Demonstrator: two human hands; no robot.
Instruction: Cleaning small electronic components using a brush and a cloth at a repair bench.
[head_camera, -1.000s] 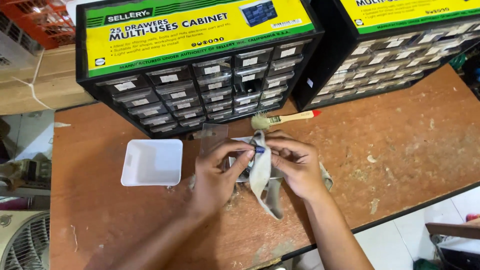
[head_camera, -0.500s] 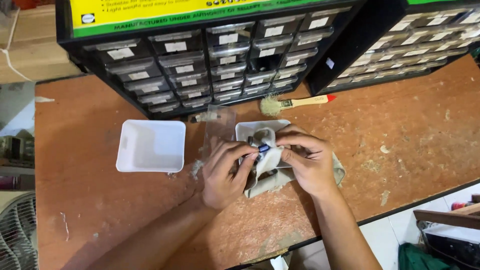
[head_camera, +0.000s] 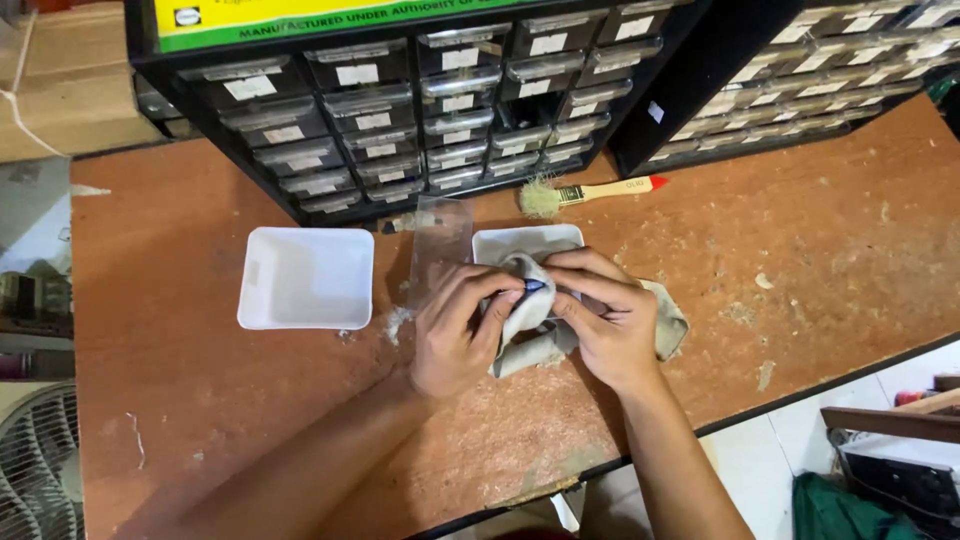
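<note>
- 2 bare hands: left hand (head_camera: 455, 335), right hand (head_camera: 605, 325), both near the middle of the table.
- 2 white trays: 1 on the left (head_camera: 305, 278), 1 behind the hands (head_camera: 525, 240).
- 2 black drawer cabinets at the far side: 1 left (head_camera: 400, 100), 1 right (head_camera: 800, 80).
- 1 grey cloth (head_camera: 530, 310) between the hands.
- 1 small blue object (head_camera: 534, 286) at the fingertips.
- 1 paintbrush (head_camera: 590, 192) with a red-tipped handle.
- 1 clear drawer (head_camera: 440, 235) between the trays.
</note>
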